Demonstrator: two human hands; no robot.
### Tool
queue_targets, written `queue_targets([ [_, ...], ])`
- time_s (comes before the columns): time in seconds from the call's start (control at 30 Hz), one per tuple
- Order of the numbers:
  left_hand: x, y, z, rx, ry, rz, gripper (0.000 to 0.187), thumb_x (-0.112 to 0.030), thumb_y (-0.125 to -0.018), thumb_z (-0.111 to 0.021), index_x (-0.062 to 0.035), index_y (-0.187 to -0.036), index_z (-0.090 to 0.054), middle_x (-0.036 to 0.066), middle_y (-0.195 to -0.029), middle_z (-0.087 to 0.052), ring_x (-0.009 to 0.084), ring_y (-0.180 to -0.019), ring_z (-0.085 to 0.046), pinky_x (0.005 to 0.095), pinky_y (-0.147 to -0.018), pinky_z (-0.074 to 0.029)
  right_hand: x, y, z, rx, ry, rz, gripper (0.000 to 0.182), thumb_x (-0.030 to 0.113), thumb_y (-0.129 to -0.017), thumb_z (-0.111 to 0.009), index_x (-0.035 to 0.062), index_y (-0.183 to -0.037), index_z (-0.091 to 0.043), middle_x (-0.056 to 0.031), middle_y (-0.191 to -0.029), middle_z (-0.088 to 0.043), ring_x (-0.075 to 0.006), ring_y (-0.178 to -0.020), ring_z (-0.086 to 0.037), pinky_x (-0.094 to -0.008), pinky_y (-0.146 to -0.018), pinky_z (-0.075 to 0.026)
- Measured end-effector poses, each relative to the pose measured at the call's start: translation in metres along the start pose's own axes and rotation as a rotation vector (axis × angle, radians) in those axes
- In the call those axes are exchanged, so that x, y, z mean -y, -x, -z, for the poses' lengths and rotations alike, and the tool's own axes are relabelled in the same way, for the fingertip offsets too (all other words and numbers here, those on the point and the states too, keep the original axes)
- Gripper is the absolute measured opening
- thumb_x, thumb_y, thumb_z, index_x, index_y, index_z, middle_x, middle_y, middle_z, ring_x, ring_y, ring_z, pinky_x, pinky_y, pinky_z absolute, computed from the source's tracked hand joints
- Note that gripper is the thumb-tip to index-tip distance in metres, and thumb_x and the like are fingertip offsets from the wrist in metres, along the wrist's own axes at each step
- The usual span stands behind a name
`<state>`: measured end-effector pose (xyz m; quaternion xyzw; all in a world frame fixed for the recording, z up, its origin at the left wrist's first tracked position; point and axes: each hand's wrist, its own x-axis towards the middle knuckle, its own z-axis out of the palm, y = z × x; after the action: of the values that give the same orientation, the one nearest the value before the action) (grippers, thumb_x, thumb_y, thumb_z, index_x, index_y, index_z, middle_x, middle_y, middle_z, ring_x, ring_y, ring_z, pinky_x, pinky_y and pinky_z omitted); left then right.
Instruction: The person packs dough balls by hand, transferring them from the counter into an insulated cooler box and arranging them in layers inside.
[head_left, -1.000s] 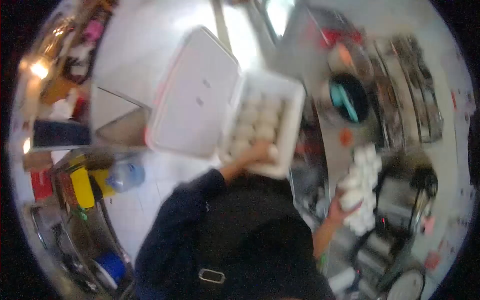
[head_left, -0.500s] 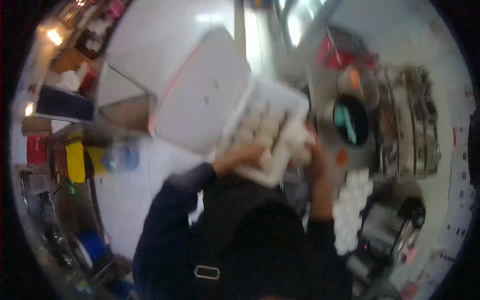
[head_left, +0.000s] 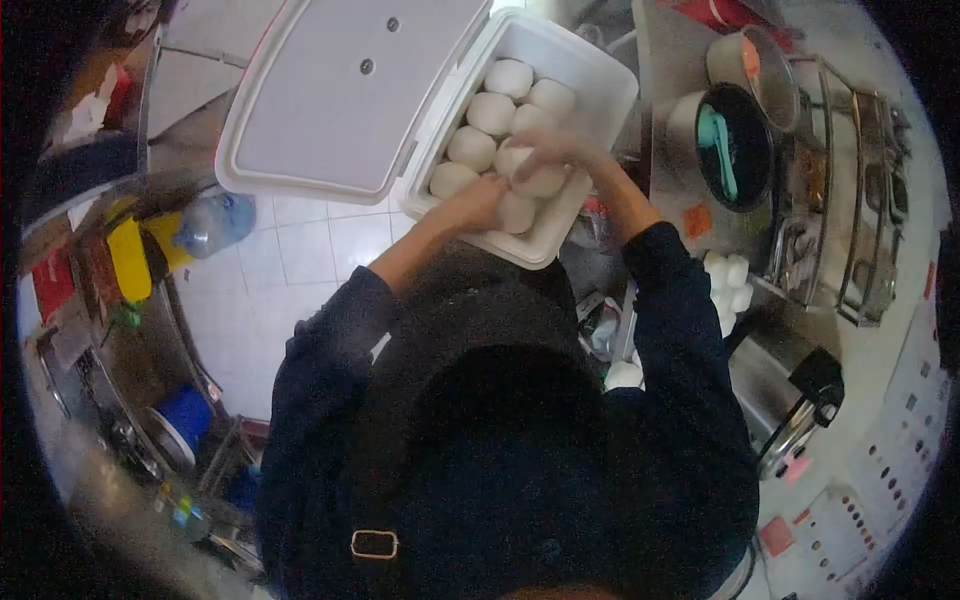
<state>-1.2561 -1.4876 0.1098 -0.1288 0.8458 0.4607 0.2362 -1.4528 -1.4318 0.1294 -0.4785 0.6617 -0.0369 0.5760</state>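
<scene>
Several round white balls [head_left: 491,114] that look like dough lie in rows in a white plastic bin [head_left: 592,80], whose lid [head_left: 330,95] hangs open on the left. My left hand [head_left: 478,205] is in the near part of the bin, its fingers against a ball at the near end; whether it grips that ball is unclear. Over another ball beside it, my right hand [head_left: 560,152] is blurred by motion, with its fingers apart on the ball's upper side.
To the right stand a dark pot [head_left: 745,165] with a turquoise utensil, a metal pot [head_left: 765,60] and a metal rack [head_left: 850,190]. More white balls [head_left: 728,285] lie near my right sleeve. A clear plastic bottle [head_left: 220,222] is at the left.
The white mass by my right hand at the bin's right side is no longer there; that hand is now over the balls inside. Bin and lid appear higher in view.
</scene>
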Motion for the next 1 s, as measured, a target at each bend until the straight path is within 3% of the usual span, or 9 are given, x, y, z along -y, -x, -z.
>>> queue_targets([
  [0.1, 0.009, 0.005, 0.001, -0.11, 0.149, -0.001, 0.074, -0.014, -0.063, -0.074, 0.0024, -0.126, -0.039, 0.024, -0.127, -0.046, 0.037, -0.118, -0.044, 0.0388, -0.101, -0.035, -0.008, -0.01, 0.007, 0.026, 0.014, -0.099, 0.062, 0.04, -0.066, -0.074, 0.0054, -0.114, -0.058, -0.0163, -0.116, -0.055, -0.0302, -0.106, -0.051, -0.0394, -0.091, -0.04],
  [0.23, 0.008, -0.003, 0.012, -0.447, 0.241, -0.031, 0.07, -0.018, -0.069, -0.072, 0.0015, -0.127, -0.038, 0.024, -0.13, -0.042, 0.037, -0.119, -0.043, 0.0395, -0.101, -0.034, -0.034, -0.022, -0.007, -0.103, 0.183, 0.093, 0.056, 0.036, -0.067, -0.073, 0.0032, -0.111, -0.06, -0.0178, -0.111, -0.058, -0.0308, -0.104, -0.052, -0.0384, -0.09, -0.04],
  [0.33, -0.01, -0.017, 0.015, -0.2, 0.414, -0.161, 0.072, -0.023, -0.074, -0.07, 0.0037, -0.13, -0.034, 0.024, -0.136, -0.035, 0.0367, -0.126, -0.036, 0.04, -0.105, -0.029, -0.042, -0.022, 0.002, -0.192, 0.129, 0.135, 0.056, 0.036, -0.065, -0.074, 0.0024, -0.108, -0.061, -0.0175, -0.106, -0.06, -0.03, -0.099, -0.055, -0.0378, -0.086, -0.043],
  [0.4, -0.005, -0.021, 0.001, -0.304, 0.319, -0.198, 0.07, -0.022, -0.074, -0.07, 0.004, -0.129, -0.037, 0.027, -0.135, -0.035, 0.0392, -0.124, -0.036, 0.0408, -0.104, -0.03, -0.026, -0.005, 0.014, -0.263, 0.029, 0.024, 0.058, 0.039, -0.059, -0.078, 0.0025, -0.102, -0.064, -0.0155, -0.099, -0.064, -0.0276, -0.089, -0.061, -0.0379, -0.079, -0.048],
  [0.5, 0.004, -0.027, -0.024, -0.406, 0.246, -0.161, 0.075, -0.022, -0.075, -0.069, 0.0055, -0.133, -0.031, 0.029, -0.137, -0.03, 0.0399, -0.127, -0.033, 0.0405, -0.106, -0.028, -0.016, 0.005, 0.026, -0.277, -0.121, -0.053, 0.056, 0.037, -0.06, -0.078, 0.0019, -0.102, -0.064, -0.0151, -0.099, -0.064, -0.0259, -0.089, -0.061, -0.0363, -0.079, -0.047],
  [0.7, 0.014, -0.035, -0.039, -0.398, 0.151, -0.103, 0.085, -0.021, -0.074, -0.07, 0.0089, -0.136, -0.021, 0.029, -0.137, -0.032, 0.0379, -0.127, -0.036, 0.0405, -0.105, -0.03, -0.033, -0.018, 0.033, -0.556, -0.194, 0.122, 0.055, 0.033, -0.061, -0.079, 0.0009, -0.103, -0.064, -0.014, -0.097, -0.065, -0.0235, -0.088, -0.062, -0.0317, -0.077, -0.048],
  [0.8, 0.009, -0.027, -0.026, -0.259, 0.294, -0.018, 0.089, -0.019, -0.072, -0.072, 0.0092, -0.137, -0.018, 0.03, -0.134, -0.036, 0.0379, -0.124, -0.04, 0.0404, -0.103, -0.032, -0.016, -0.011, 0.026, -0.375, -0.14, 0.182, 0.054, 0.033, -0.066, -0.076, 0.0025, -0.108, -0.062, -0.0169, -0.1, -0.064, -0.0287, -0.093, -0.06, -0.0342, -0.083, -0.046],
  [0.9, 0.01, -0.023, -0.023, -0.31, 0.395, -0.004, 0.093, -0.016, -0.069, -0.073, 0.0094, -0.137, -0.015, 0.032, -0.131, -0.038, 0.0388, -0.122, -0.042, 0.0394, -0.102, -0.034, -0.043, -0.029, -0.008, -0.321, 0.155, 0.312, 0.055, 0.033, -0.07, -0.072, 0.0047, -0.115, -0.059, -0.0206, -0.107, -0.06, -0.0354, -0.104, -0.054, -0.0385, -0.091, -0.042],
  [1.0, 0.003, -0.008, -0.015, -0.377, 0.359, 0.03, 0.101, -0.018, -0.07, -0.073, 0.006, -0.14, -0.005, 0.028, -0.132, -0.04, 0.0371, -0.122, -0.042, 0.0372, -0.103, -0.033, -0.057, -0.039, -0.023, -0.156, 0.195, 0.265, 0.065, 0.035, -0.072, -0.069, 0.0067, -0.127, -0.047, -0.0281, -0.117, -0.05, -0.0403, -0.111, -0.048, -0.0444, -0.095, -0.038],
])
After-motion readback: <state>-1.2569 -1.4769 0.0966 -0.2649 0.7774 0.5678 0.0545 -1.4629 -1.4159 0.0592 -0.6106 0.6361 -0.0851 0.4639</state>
